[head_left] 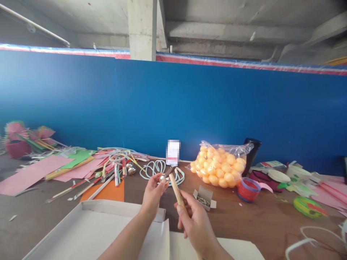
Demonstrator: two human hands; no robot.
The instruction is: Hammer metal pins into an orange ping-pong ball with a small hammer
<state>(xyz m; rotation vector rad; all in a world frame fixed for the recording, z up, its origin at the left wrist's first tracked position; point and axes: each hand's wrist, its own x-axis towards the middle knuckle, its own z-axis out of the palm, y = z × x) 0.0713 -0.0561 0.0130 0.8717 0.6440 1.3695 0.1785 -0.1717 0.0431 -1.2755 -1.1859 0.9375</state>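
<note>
My left hand [153,193] pinches a small shiny silver ball [163,178] between thumb and fingers. My right hand [191,216] is wrapped round a pale wooden stick [176,191], which slants up toward the ball. A dark piece [169,171] shows at the stick's upper end, close to the ball; whether it belongs to the stick I cannot tell. Behind both hands lies a coil of pale blue cord [154,169]. To the right of my right hand, a small open box [205,198] holds little metal pieces.
A clear bag of orange balls [221,166] sits behind the box, beside a red tub [248,189]. More silver balls [131,169], straws and coloured paper [35,173] cover the left. A white box lid [103,227] lies in front; a blue partition [173,104] stands behind.
</note>
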